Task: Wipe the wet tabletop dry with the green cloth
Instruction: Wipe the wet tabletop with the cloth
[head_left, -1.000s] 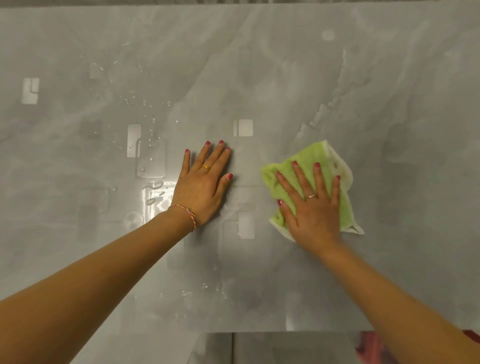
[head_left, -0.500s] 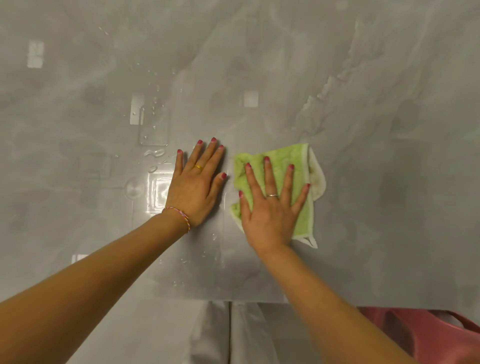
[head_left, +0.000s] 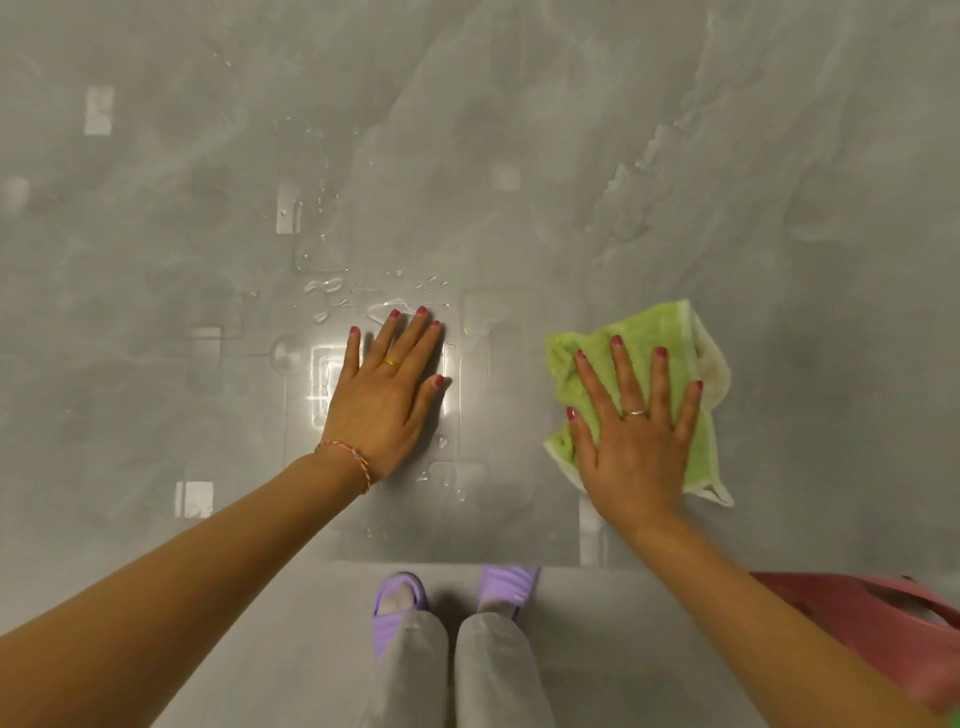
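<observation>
A grey marbled tabletop fills most of the view. Water drops and thin puddles lie left of centre, just beyond and around my left hand, which rests flat on the surface with fingers together. The green cloth, with a pale edge, lies flat on the table to the right. My right hand presses down on it with fingers spread, covering its near half. A gap of wet-looking table separates the two hands.
The table's near edge runs across the lower part of the view. Below it I see my grey trouser legs and purple slippers on the floor. A red chair stands at the lower right.
My right hand slid the cloth left beside my left hand, then back to the right. My left hand stayed flat in place. The view tilted down to show the table edge and feet.
</observation>
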